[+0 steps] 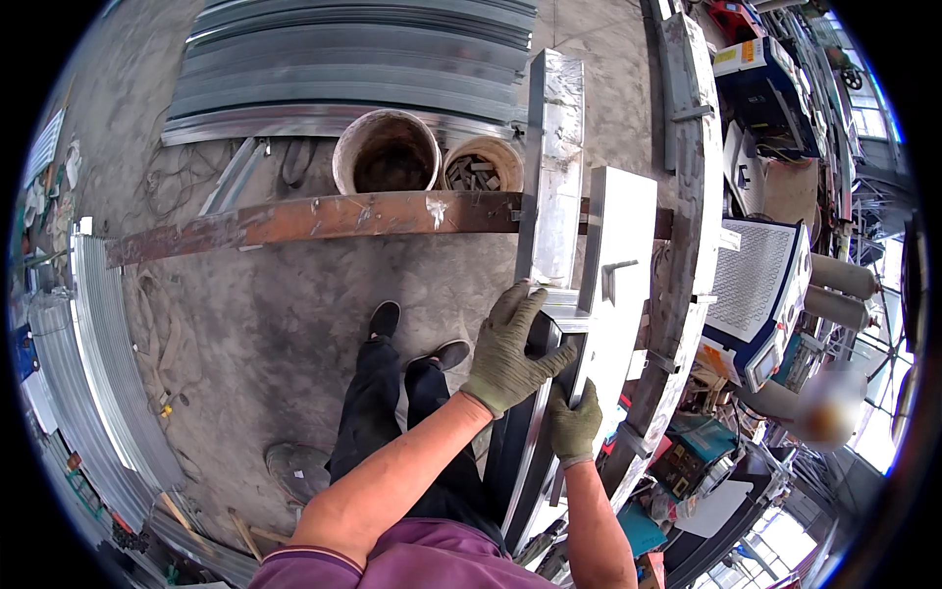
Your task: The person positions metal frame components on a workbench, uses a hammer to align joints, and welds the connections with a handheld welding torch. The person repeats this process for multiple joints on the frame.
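Note:
A long dark metal profile [536, 442] with pale edges slants up in front of me to the right of my legs. My left hand [510, 351], in an olive work glove, is closed across its upper part, thumb stretched over the top and fingertips by a silvery metal end piece [566, 305]. Lower down, my right hand [576, 424], gloved alike, has its fingers wrapped round the profile's right edge; their tips are hidden. Beyond my left fingertips extends a scuffed square steel tube [557, 167]. A pale flat-faced metal bar [625, 211] bearing a small bent handle lies beside it.
A rusty beam [324, 218] crosses ahead, behind which stand a large bucket [340, 162] and a smaller one [516, 167] with metal pieces. Stacked steel sheets [353, 59] lie farther off. On the right run a long steel rail [693, 187] and boxy machines [756, 280].

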Demonstrator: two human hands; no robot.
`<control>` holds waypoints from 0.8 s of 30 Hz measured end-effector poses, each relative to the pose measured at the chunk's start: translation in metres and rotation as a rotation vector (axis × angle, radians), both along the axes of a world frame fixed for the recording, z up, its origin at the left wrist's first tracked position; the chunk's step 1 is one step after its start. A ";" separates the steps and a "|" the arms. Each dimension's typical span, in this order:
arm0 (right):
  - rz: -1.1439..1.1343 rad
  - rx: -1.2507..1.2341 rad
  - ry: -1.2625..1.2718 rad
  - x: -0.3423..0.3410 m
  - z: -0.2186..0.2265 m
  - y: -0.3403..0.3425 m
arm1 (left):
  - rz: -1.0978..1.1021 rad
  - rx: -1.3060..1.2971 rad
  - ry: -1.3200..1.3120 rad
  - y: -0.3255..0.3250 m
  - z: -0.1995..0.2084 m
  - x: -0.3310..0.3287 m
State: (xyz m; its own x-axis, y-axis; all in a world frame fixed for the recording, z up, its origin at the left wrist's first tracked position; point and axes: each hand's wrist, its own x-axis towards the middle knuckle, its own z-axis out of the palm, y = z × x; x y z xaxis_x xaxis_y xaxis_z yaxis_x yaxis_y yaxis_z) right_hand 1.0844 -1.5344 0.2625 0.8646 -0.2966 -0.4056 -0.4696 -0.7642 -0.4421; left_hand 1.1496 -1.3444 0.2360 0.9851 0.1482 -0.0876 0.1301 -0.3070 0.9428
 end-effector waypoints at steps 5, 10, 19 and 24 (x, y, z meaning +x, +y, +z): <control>0.044 -0.024 -0.008 0.003 0.006 0.003 | 0.027 0.098 -0.255 -0.004 -0.005 0.016; 0.079 -0.058 0.028 0.004 0.002 0.000 | 0.062 0.190 -0.178 -0.013 0.002 0.019; 0.067 -0.143 0.106 0.006 0.012 0.008 | 0.093 0.148 -0.050 -0.025 0.006 0.021; 0.050 -0.133 0.123 0.006 0.019 0.013 | -0.004 0.108 -0.031 -0.020 0.007 0.026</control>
State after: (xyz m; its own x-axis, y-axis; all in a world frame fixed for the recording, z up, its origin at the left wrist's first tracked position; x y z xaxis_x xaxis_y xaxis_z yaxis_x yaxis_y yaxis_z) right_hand 1.0906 -1.5214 0.2811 0.8259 -0.3126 -0.4692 -0.4739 -0.8357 -0.2774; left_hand 1.1758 -1.3648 0.2428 0.9877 0.1509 -0.0413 0.1002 -0.4072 0.9078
